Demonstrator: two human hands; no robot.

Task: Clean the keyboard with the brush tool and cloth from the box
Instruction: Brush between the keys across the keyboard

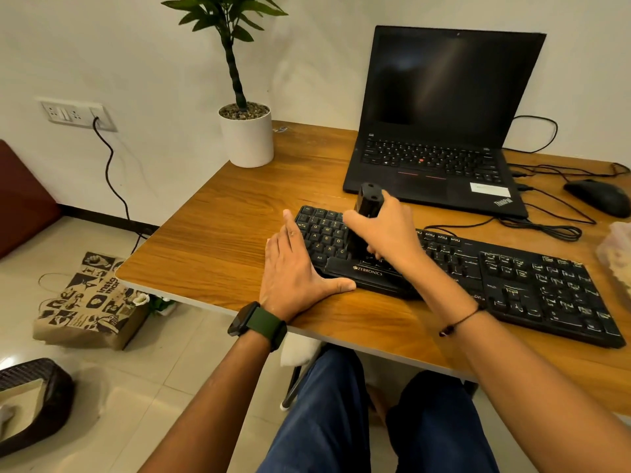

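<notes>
A black keyboard (pixel 532 281) lies across the wooden desk (pixel 218 247) in front of me. My right hand (pixel 386 230) grips an upright black brush tool (pixel 367 203), whose lower end rests on the keys in the keyboard's left part. My left hand (pixel 295 278) lies flat on the desk, fingers together along the keyboard's left end, thumb against its front edge. No cloth is in view.
An open black laptop (pixel 440 131) stands behind the keyboard, with a black mouse (pixel 601 196) and cables to its right. A potted plant (pixel 247 138) occupies the desk's far left corner. A pale object (pixel 619 254) sits at the right edge. On the floor: a paper bag (pixel 88 302) and a dark basket (pixel 34 401).
</notes>
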